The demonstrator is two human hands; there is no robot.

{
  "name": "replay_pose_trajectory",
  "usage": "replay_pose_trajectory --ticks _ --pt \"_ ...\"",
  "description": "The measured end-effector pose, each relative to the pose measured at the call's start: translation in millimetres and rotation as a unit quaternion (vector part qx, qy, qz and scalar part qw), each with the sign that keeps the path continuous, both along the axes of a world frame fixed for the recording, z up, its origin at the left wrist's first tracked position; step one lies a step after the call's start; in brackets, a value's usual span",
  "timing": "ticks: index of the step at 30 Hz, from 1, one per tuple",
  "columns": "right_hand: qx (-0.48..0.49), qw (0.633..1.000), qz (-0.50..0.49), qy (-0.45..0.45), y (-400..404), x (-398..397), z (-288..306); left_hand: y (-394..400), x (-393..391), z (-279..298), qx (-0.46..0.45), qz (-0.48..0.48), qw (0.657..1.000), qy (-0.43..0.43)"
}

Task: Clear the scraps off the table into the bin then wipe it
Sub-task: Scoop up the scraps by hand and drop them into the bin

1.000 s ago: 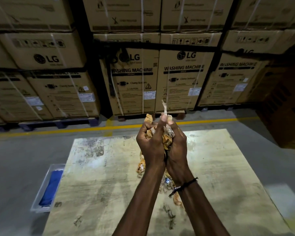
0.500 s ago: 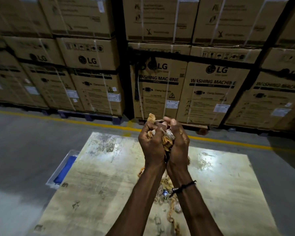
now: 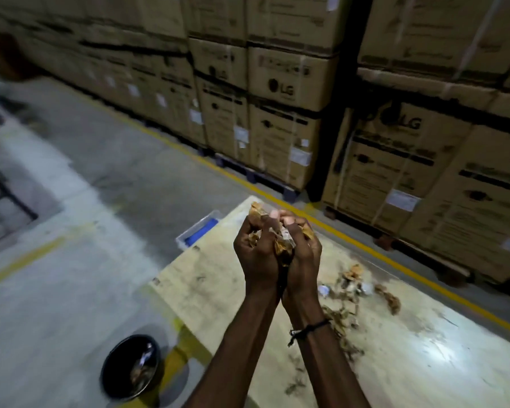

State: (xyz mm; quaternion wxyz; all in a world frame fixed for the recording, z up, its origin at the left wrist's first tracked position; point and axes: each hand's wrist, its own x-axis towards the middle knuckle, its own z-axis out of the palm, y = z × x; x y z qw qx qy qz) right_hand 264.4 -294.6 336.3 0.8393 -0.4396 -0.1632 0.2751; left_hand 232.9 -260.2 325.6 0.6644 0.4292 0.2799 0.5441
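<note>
My left hand [image 3: 256, 254] and my right hand [image 3: 304, 254] are cupped together above the table, gripping a bunch of brown and silvery scraps [image 3: 283, 244] between them. More scraps [image 3: 351, 293] lie strewn on the pale wooden table [image 3: 206, 290] to the right of my arms. A black round bin [image 3: 131, 366] with some scraps inside stands on the floor at the table's left near corner, below and left of my hands.
A clear plastic tray holding a blue cloth [image 3: 199, 231] sits on the floor by the table's far left edge. Stacked cardboard boxes [image 3: 286, 113] on pallets line the back behind a yellow floor line [image 3: 171, 139]. Grey concrete floor spreads to the left.
My view has swung left, bringing the black bin into sight. My hands stay cupped on the scraps and have moved left relative to the table, leaving the scrap pile at their right.
</note>
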Motion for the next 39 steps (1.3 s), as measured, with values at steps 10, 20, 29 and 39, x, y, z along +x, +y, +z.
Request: replay_pose_trajectory --ticks 10,20,29,39 --pt "0.008 0.984 0.178 0.003 61 -156 3 45 -165 11 0.012 0.203 0.979 -0.021" --pt "-0.021 0.956 0.293 0.018 86 -371 -9 59 -380 -2 -0.042 0.321 0.944 -0.065" --pt "-0.093 0.936 0.339 0.023 92 -484 -44 66 -497 -46 -0.098 0.363 0.927 -0.014" --pt "-0.184 0.93 0.313 0.057 166 -501 -119 136 -512 -114 -0.213 0.343 0.915 0.006"
